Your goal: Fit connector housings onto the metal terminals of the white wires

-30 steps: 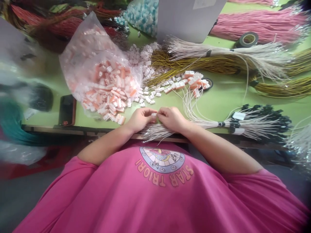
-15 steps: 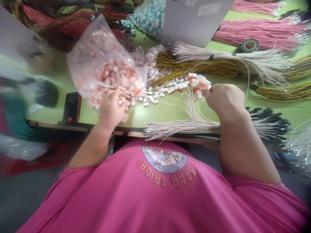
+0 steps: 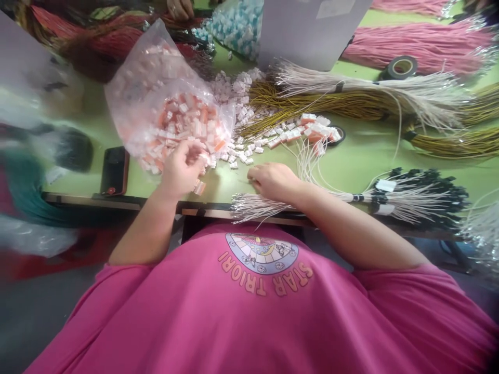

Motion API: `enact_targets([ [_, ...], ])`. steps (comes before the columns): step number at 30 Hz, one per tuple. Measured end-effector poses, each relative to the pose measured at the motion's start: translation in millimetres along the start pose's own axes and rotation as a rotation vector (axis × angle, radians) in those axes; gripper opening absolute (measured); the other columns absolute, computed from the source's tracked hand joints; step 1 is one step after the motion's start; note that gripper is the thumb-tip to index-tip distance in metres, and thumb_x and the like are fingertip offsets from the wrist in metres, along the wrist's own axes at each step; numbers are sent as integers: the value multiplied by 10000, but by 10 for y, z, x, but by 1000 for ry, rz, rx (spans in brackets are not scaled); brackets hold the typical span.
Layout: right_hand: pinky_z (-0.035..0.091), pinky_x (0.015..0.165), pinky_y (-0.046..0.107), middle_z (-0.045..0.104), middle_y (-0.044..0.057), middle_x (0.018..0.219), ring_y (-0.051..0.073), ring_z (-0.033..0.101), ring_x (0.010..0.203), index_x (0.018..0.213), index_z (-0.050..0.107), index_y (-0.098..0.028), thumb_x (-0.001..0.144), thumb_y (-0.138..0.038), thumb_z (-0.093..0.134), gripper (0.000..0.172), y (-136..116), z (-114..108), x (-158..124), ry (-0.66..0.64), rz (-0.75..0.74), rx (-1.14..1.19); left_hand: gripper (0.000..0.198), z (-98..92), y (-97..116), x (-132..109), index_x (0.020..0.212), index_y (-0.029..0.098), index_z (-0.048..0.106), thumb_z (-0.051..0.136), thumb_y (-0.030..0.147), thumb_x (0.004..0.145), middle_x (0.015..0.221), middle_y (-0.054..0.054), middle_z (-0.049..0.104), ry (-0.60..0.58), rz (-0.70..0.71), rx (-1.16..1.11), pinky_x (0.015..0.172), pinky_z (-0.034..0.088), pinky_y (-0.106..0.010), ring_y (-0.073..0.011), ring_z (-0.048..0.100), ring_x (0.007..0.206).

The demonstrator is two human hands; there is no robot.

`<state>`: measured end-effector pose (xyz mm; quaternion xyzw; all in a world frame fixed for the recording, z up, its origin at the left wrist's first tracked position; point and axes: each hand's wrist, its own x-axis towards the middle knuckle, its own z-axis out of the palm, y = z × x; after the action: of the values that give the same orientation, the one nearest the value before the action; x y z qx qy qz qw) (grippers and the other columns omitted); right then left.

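My left hand [image 3: 180,169] is closed in a pinch at the mouth of the plastic bag [image 3: 132,111], with white-and-orange connector housings [image 3: 199,187] at its fingers; part of its grip is hidden. Just over the loose ends of a bundle of white wires [image 3: 253,206] is my right hand [image 3: 276,182], its fingers curled down and together. What lies beneath those fingertips is hidden. Several white-and-orange housings [image 3: 317,130] with white wires running from them rest against a roll of black tape [image 3: 341,136]. Small white connectors [image 3: 244,155] are scattered between the hands.
A phone [image 3: 115,170] lies left of the bag. Yellow-brown wires [image 3: 331,107], white wires [image 3: 374,88] and pink wires [image 3: 413,47] stretch across the back right, near a grey box [image 3: 312,36]. Black-ended wires [image 3: 424,197] lie at right. Another person's hand [image 3: 180,9] shows at the far edge.
My right hand has left the wired housings and moved left and nearer to me, over the white wire ends. My left hand has barely shifted. Another person's hand has appeared at the top.
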<state>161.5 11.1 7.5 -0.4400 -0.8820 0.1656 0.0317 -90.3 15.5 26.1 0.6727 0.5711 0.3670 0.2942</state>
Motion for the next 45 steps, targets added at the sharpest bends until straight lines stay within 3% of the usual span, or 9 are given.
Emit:
enact_targets([
  [5,392,667,278,669,41,790,129,553,687,866,669,-165,806,-210,461,221,-20,-55,-103,106,-109,402,161,421,168,2,937,149,573,611,184,785,835,-19,612,-311,-298,-636,601,504,-246,-114,608,704],
  [10,387,617,254,640,34,683,107,534,618,772,674,-142,807,-218,474,217,-13,-49,-172,357,31,508,231,638,179,-15,928,125,609,704,160,721,740,-7,607,-510,-438,-953,573,458,-193,-76,578,635],
  [17,378,621,280,651,60,689,140,551,633,754,659,-140,823,-237,454,237,-5,25,-150,360,108,340,322,723,83,-66,960,140,620,768,198,679,742,4,624,-488,-469,-939,571,449,-182,-73,585,651],
  [23,360,608,287,666,72,724,150,554,640,776,650,-150,839,-258,426,256,-12,45,-134,281,150,256,335,733,53,-70,968,150,621,766,228,676,783,1,624,-456,-464,-860,618,486,-214,-90,605,694],
  [35,369,627,283,659,71,717,149,553,656,767,638,-146,850,-259,405,272,12,126,-131,337,169,241,317,754,142,-79,921,139,659,781,223,640,756,-9,642,-360,-442,-709,617,508,-239,-89,591,645],
  [45,318,596,286,640,73,717,134,505,613,796,632,-151,882,-294,378,305,-62,163,-111,252,144,218,312,794,145,-105,910,148,695,790,268,637,676,-14,657,-379,-375,-605,576,492,-250,-97,573,557],
])
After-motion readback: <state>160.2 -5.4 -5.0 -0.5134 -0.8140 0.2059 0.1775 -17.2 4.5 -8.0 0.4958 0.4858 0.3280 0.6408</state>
